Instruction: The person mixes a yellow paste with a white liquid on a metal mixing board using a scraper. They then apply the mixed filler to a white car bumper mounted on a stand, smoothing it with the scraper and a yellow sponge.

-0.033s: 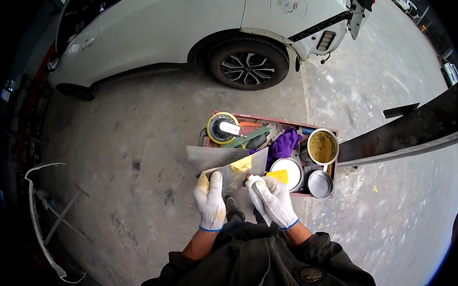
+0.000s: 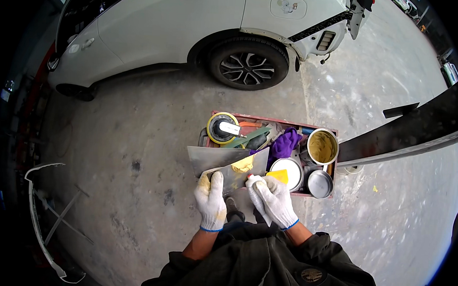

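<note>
My left hand point(image 2: 210, 201), in a white knit glove with yellowish smears, is closed on the near edge of a grey mixing plate point(image 2: 232, 180). A lump of pale yellow putty point(image 2: 243, 165) sits on its upper part. Behind its left side shows another flat grey panel point(image 2: 213, 155); I cannot tell if both are one piece. Gloved too, my right hand point(image 2: 277, 202) is closed around a white tube point(image 2: 258, 194) with a red tip, pointing toward the plate. Against that hand's fingertips is a yellow spreader point(image 2: 278, 175); whether the hand grips it is unclear.
A red-edged tray point(image 2: 271, 118) holds a round sander point(image 2: 223, 127), a purple cloth point(image 2: 285, 142), an open can of yellow-brown putty point(image 2: 322, 147), a white-topped can point(image 2: 291, 182) and a grey round lid point(image 2: 320, 184). Ahead stands a white car point(image 2: 157, 30); a dark post point(image 2: 408, 133) is at right.
</note>
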{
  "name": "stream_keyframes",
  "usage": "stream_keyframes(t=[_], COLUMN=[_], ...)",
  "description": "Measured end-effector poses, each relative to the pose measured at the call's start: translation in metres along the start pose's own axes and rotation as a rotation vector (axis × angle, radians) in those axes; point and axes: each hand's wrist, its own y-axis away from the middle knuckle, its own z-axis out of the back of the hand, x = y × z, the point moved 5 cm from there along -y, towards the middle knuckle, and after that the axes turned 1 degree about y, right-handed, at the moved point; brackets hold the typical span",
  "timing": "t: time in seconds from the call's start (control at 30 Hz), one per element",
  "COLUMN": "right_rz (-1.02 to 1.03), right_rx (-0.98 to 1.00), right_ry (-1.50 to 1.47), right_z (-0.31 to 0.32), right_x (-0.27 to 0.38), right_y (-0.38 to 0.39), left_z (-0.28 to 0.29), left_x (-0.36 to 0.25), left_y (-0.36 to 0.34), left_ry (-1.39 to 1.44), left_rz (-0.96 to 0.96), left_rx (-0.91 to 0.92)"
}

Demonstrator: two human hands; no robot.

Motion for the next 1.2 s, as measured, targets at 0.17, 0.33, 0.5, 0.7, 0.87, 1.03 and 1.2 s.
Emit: stream_keyframes(t=[0.17, 0.33, 0.5, 0.7, 0.87, 1.03, 1.2], right_rz=[0.029, 0.072, 0.121, 0.102, 0.115, 0.12, 0.108], right_rx=[-0.047, -0.112, -0.138, -0.134, -0.148, -0.139, -0.139], right_ry=[-0.021, -0.052, 0.006, 0.005, 0.058, 0.01, -0.004], right_z=[-0.002, -0.004, -0.006, -0.004, -0.003, -0.005, -0.003], right_x=[0.004, 0.006, 0.012, 0.011, 0.01, 0.012, 0.007], right_y=[0.005, 0.007, 0.011, 0.013, 0.013, 0.013, 0.011], left_z=[-0.003, -0.003, -0.001, 0.001, -0.002, -0.002, -0.004], left_x=[-0.003, -0.001, 0.003, 0.004, -0.001, -0.001, -0.004], left_y=[0.005, 0.006, 0.008, 0.009, 0.011, 0.011, 0.011], left_ry=[0.014, 0.041, 0.058, 0.015, 0.022, 0.026, 0.022], left_rz=[0.032, 0.042, 0.063, 0.038, 0.048, 0.05, 0.045], left_rx=[0.018, 0.026, 0.019, 0.027, 0.04, 0.037, 0.037])
